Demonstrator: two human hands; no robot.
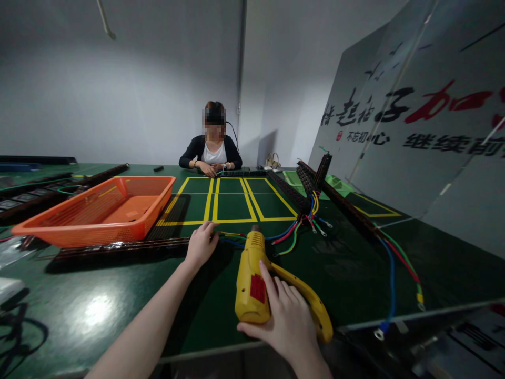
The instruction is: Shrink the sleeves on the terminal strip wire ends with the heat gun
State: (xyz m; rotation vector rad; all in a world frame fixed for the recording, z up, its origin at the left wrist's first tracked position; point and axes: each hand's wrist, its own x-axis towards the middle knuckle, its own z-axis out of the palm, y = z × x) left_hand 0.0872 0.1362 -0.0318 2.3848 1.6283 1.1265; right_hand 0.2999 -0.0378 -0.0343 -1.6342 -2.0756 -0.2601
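My right hand (pixel 290 316) is wrapped around a yellow heat gun (pixel 252 284) with a red label on its side. The gun's nozzle points away from me, towards some coloured wires (pixel 232 239) on the green table. My left hand (pixel 202 245) is closed over the end of a long dark wire harness (pixel 130 248), where the yellow, red and blue wires come out. Its fingertips are partly hidden. To the right of the nozzle, blue, red and green leads (pixel 290 237) lie loose.
An orange basket (pixel 102 231) stands left, beside the harness. More dark harnesses (pixel 351 210) with ring terminals (pixel 381 332) lie on the right, near a light green basket (pixel 335 183). Yellow tape rectangles (pixel 232 220) mark the table (pixel 102 310). A person (pixel 213 152) sits opposite, hands on a dark strip.
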